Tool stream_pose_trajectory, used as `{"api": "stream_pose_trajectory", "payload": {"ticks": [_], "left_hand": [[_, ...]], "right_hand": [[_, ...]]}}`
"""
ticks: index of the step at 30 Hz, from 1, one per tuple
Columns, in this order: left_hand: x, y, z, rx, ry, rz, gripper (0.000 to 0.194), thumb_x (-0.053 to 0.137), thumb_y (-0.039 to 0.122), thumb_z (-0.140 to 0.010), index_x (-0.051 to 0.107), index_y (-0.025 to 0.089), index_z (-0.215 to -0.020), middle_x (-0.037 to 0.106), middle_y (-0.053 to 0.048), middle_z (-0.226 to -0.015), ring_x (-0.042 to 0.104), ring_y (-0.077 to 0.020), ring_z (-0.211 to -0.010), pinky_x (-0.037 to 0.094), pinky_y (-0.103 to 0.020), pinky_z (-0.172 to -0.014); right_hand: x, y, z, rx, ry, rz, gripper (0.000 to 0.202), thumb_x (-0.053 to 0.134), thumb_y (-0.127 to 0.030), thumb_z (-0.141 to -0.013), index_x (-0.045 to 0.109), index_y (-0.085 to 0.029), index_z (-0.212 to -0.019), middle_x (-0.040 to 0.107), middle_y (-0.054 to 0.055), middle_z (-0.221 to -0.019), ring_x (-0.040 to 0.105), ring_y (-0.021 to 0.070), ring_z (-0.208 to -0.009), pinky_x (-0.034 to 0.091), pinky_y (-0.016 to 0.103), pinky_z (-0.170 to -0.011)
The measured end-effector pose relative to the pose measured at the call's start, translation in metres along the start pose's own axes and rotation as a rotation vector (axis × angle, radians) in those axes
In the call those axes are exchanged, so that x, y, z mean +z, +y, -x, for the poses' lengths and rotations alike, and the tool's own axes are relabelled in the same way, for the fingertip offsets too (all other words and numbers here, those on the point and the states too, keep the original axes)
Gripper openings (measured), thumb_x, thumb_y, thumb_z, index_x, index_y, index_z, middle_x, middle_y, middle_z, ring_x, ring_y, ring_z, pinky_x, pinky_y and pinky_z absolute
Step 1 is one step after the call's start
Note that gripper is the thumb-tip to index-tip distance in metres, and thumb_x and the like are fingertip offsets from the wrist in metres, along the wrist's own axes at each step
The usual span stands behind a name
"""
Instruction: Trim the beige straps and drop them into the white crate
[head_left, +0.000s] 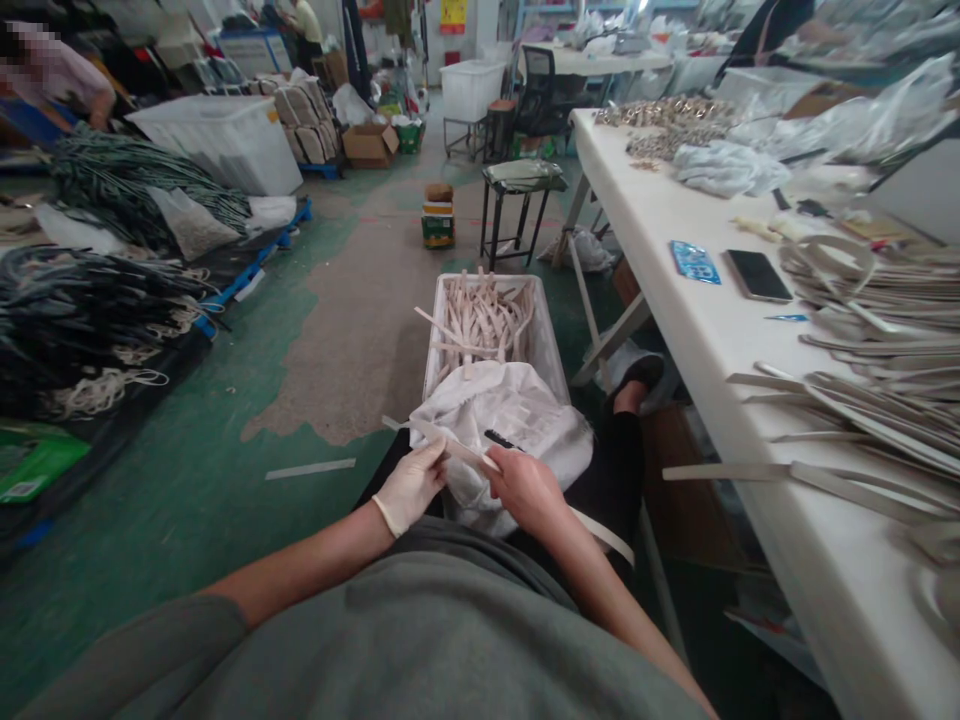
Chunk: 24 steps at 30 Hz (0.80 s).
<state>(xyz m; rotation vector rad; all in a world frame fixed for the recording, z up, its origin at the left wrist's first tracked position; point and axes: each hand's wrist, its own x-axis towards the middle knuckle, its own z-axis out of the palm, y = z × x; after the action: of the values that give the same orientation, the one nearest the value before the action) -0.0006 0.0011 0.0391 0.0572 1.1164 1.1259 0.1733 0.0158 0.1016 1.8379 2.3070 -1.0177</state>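
A pale beige strap (469, 457) stretches between my two hands above my lap. My left hand (414, 484), in a light glove, pinches it at the left. My bare right hand (527, 487) grips it at the right, beside a small black item (504, 440) whose lower part is hidden. The strap's other end hangs out past my right wrist. Under my hands a white cloth sack (532, 410) covers my lap and the near end of a white crate (551, 350). Many beige straps (484, 320) lie loosely in the crate.
A long white table (720, 400) at the right bears beige straps (885, 420), a phone (757, 275) and a blue packet (694, 262). Dark cord bundles (82, 320) lie at the left. Ahead stands a black stool (517, 205). Other people are in the background.
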Motion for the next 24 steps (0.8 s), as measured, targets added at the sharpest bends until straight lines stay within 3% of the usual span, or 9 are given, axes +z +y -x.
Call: {"api": "stream_pose_trajectory", "payload": {"ticks": [3,7,11,14,20,24], "left_hand": [[-0.001,0.0,0.004,-0.03,0.019,-0.02,0.017,0.081,0.021,-0.074,0.065,0.015,-0.077,0.062,0.001,-0.067,0.057,-0.0064,-0.057,0.045,-0.016,-0.052],[0.004,-0.008,0.009,-0.129,-0.065,-0.064,0.019,0.082,0.022,-0.073,0.066,0.013,-0.077,0.062,0.0,-0.067,0.057,-0.007,-0.056,0.046,-0.017,-0.053],[0.008,0.012,-0.006,-0.021,0.009,-0.007,0.011,0.075,0.019,-0.079,0.066,0.013,-0.079,0.063,0.001,-0.067,0.056,-0.0064,-0.055,0.045,-0.017,-0.051],[0.01,0.026,-0.015,0.009,0.045,0.008,0.01,0.075,0.016,-0.079,0.065,0.014,-0.077,0.062,0.001,-0.065,0.055,-0.0058,-0.052,0.044,-0.016,-0.048],[0.022,-0.01,-0.004,-0.132,-0.068,-0.04,0.013,0.078,0.019,-0.077,0.066,0.014,-0.077,0.063,0.001,-0.066,0.056,-0.0065,-0.052,0.047,-0.017,-0.05],[0.019,-0.005,-0.008,-0.088,-0.028,-0.038,0.012,0.076,0.018,-0.079,0.065,0.015,-0.078,0.06,0.002,-0.064,0.054,-0.0059,-0.051,0.046,-0.016,-0.048]], "right_hand": [[0.001,0.005,0.005,0.007,0.017,0.028,0.03,0.044,-0.037,-0.1,0.065,-0.021,-0.085,0.071,0.006,-0.076,0.064,0.0178,-0.068,0.032,0.026,-0.059],[0.005,-0.002,-0.001,-0.013,0.022,0.044,0.028,0.046,-0.034,-0.099,0.066,-0.02,-0.084,0.071,0.006,-0.078,0.064,0.0189,-0.073,0.033,0.026,-0.062],[-0.003,0.008,0.007,-0.042,-0.007,-0.161,0.034,0.042,-0.035,-0.1,0.063,-0.021,-0.078,0.069,0.001,-0.069,0.06,0.0133,-0.06,0.034,0.024,-0.059],[-0.007,0.017,0.016,-0.005,0.016,-0.148,0.032,0.045,-0.032,-0.099,0.063,-0.02,-0.076,0.067,0.0,-0.064,0.058,0.0129,-0.057,0.031,0.024,-0.057],[0.005,0.008,-0.001,0.025,0.1,-0.046,0.03,0.047,-0.035,-0.098,0.064,-0.02,-0.078,0.068,0.003,-0.067,0.06,0.0159,-0.063,0.03,0.026,-0.057],[0.007,0.019,0.006,-0.022,0.026,-0.267,0.03,0.042,-0.036,-0.1,0.066,-0.021,-0.09,0.069,-0.001,-0.069,0.058,0.0112,-0.053,0.034,0.023,-0.058]]}}
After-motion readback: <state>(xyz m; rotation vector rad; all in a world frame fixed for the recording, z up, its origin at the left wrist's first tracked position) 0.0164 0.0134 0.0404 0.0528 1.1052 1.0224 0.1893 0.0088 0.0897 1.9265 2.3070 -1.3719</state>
